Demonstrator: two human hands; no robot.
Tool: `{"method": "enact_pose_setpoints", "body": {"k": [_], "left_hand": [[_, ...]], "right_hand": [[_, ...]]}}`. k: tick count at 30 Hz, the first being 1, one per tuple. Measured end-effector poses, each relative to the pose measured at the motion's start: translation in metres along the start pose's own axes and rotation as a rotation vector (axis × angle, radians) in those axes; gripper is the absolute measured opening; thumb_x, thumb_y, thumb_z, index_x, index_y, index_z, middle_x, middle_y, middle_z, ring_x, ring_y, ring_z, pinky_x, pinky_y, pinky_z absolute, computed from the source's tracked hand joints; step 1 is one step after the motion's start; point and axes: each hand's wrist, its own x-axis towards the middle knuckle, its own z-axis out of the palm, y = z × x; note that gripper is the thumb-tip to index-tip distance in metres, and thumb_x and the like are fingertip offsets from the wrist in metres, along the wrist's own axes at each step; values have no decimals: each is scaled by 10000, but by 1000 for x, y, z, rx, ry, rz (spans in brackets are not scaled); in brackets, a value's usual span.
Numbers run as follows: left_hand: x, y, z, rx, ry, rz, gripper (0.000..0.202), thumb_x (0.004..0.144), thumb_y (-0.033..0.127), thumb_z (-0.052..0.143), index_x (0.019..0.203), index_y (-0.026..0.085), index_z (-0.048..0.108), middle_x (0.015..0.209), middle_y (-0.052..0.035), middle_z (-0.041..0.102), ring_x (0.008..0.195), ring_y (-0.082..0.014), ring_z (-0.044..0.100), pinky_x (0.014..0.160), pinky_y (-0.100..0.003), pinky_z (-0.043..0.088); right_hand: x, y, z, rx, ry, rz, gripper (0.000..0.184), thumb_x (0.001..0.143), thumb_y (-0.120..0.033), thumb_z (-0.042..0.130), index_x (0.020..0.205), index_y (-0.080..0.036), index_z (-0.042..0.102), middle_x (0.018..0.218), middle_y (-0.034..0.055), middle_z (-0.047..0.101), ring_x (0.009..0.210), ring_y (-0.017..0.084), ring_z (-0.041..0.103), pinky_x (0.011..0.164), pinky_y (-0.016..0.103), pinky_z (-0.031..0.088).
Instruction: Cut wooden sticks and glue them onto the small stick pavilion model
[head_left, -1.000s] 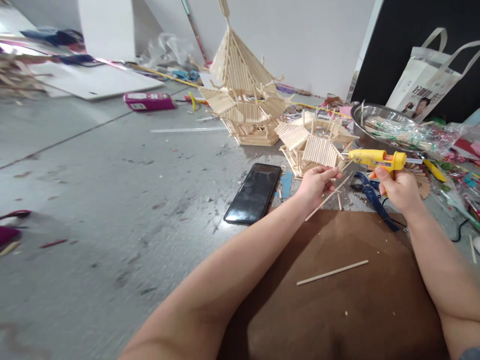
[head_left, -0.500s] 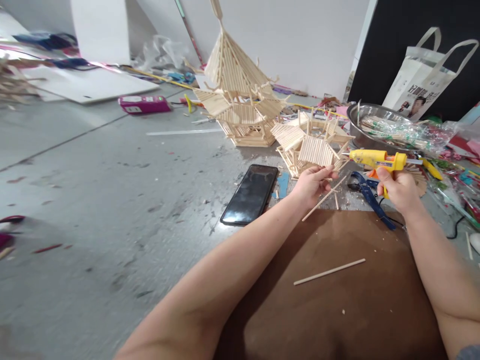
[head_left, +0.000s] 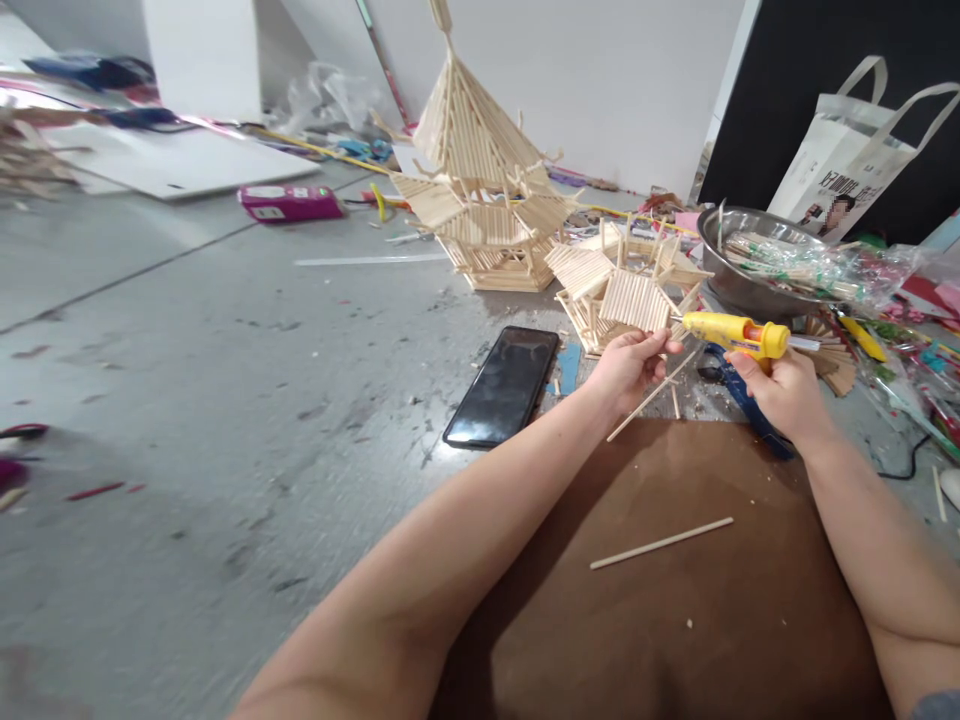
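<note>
In my right hand [head_left: 787, 395] is a yellow hot glue gun [head_left: 739, 334], its nozzle pointing left and a clear glue stick jutting from the back. The nozzle tip is right by the fingertips of my left hand [head_left: 634, 368]. That hand is closed in a pinch at the front of a small wooden-stick model [head_left: 637, 298] with slatted roof panels; what it pinches is too small to make out. A thin wooden stick [head_left: 637, 413] slants beside its fingers; I cannot tell whether they hold it. Blue-handled cutters [head_left: 759, 420] lie partly hidden below my right hand.
A tall stick pagoda [head_left: 495, 228] stands behind. To the left lies a black phone [head_left: 502, 387]. Another stick [head_left: 661, 543] rests on the brown board [head_left: 675, 650]. A metal bowl [head_left: 724, 268] with bagged sticks, a white tote bag [head_left: 840, 165] and a purple box [head_left: 289, 204] are farther back.
My right hand has brought the glue gun left and slightly down, so its nozzle is now at my left fingertips. The left hand keeps its pinch in nearly the same place.
</note>
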Motion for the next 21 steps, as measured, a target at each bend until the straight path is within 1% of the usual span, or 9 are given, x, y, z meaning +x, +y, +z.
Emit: {"method": "enact_pose_setpoints", "body": {"k": [8,15,21], "left_hand": [[1,-2,-2,8,-12,5,104,793,145,520,697,114,543,588,4,608,348,-11,422,353,-132,329],[0,-2,-1,22,7,20,99,787,159,535,698,117,540,573,3,601,339,-16,422,339,-146,303],[1,-3,-1,2,10,28,92,794,141,520,709,109,533,572,-3,602,344,-16,426,357,-143,326]], "right_hand": [[0,1,0,9,11,1,428,767,-547,440,699,-171,631,499,33,568,540,180,567,585,302,429],[0,-2,3,55,30,27,456,773,-554,421,800,-152,636,574,52,599,575,188,580,589,308,433],[2,-4,8,0,33,-10,412,779,-548,421,670,-192,596,545,51,581,585,195,576,618,315,430]]}}
